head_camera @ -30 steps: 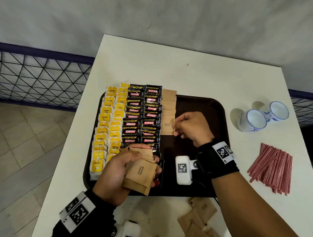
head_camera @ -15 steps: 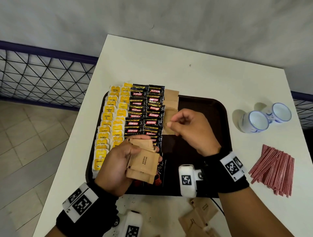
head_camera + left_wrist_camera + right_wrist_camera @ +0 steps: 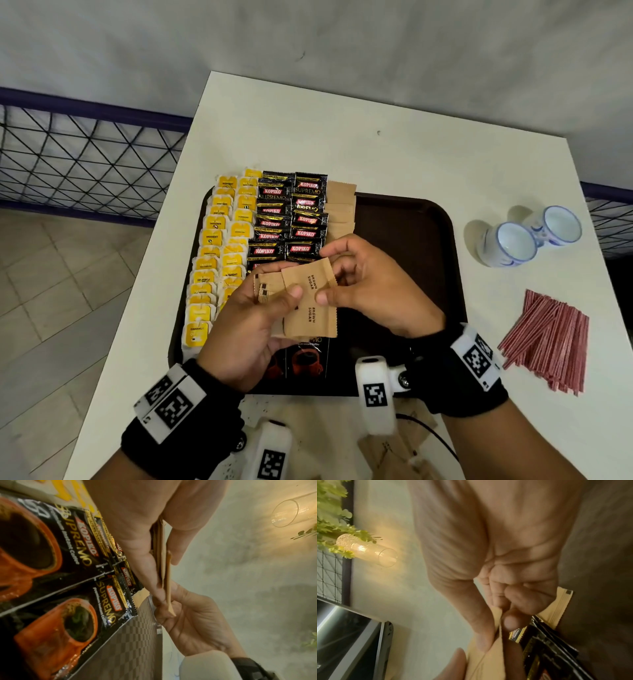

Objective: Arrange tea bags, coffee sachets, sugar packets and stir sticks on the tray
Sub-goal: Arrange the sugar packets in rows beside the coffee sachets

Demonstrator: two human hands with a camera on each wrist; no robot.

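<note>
Both hands meet above the near middle of the dark brown tray (image 3: 411, 219), which lies on the white bench (image 3: 342, 144). The left hand (image 3: 246, 329) grips a stack of brown sugar packets (image 3: 270, 287), thumb curled over the top and fingers underneath; in the left wrist view the stack shows edge-on between thumb and fingers. The right hand (image 3: 373, 291) pinches the top sugar packet (image 3: 310, 284) between thumb and curled fingers, its thumb tip just beside the left thumb. That packet is tilted and partly fanned off the stack.

Beyond the left hand, two columns of yellow tea bags (image 3: 219, 246) run along the tray's far-left side. Two columns of black coffee sachets (image 3: 291, 219) lie just beside them, passing under the hands; two sachet ends with red cups show below the left hand. Beyond the right hand's fingertips, a short column of placed sugar packets (image 3: 339, 209) lies against the coffee sachets.

To the right of the right hand, off the tray, a pile of red stir sticks (image 3: 548, 339) lies on the bench, and farther out two white-and-blue cups (image 3: 527, 236) lie on their sides. More loose sugar packets (image 3: 394, 452) lie on the bench below the right wrist.
</note>
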